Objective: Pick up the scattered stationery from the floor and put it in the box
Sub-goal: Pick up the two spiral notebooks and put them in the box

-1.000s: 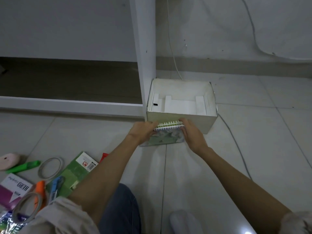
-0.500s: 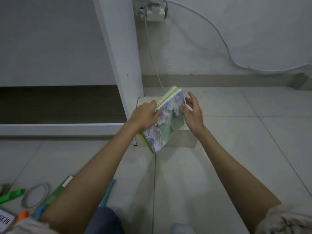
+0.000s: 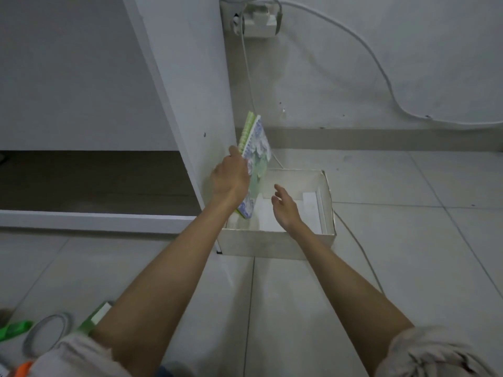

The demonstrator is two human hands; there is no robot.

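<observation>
A spiral notebook with a green and blue-white patterned cover stands nearly upright on edge, its lower corner inside the left end of the open white box. My left hand grips the notebook along its coil side. My right hand hovers over the middle of the box, fingers apart, holding nothing and not touching the notebook. More stationery lies on the floor at the lower left: a tape ring, a green marker, a green booklet partly hidden by my left arm.
The box sits on the tiled floor against a white furniture panel. A white cable runs along the floor past the box's right side. A wall socket with plugs is above. An orange item peeks in at the bottom left.
The notebook went from lying flat on the floor before the box to being lifted and stood on edge in the box. My right hand let go of it.
</observation>
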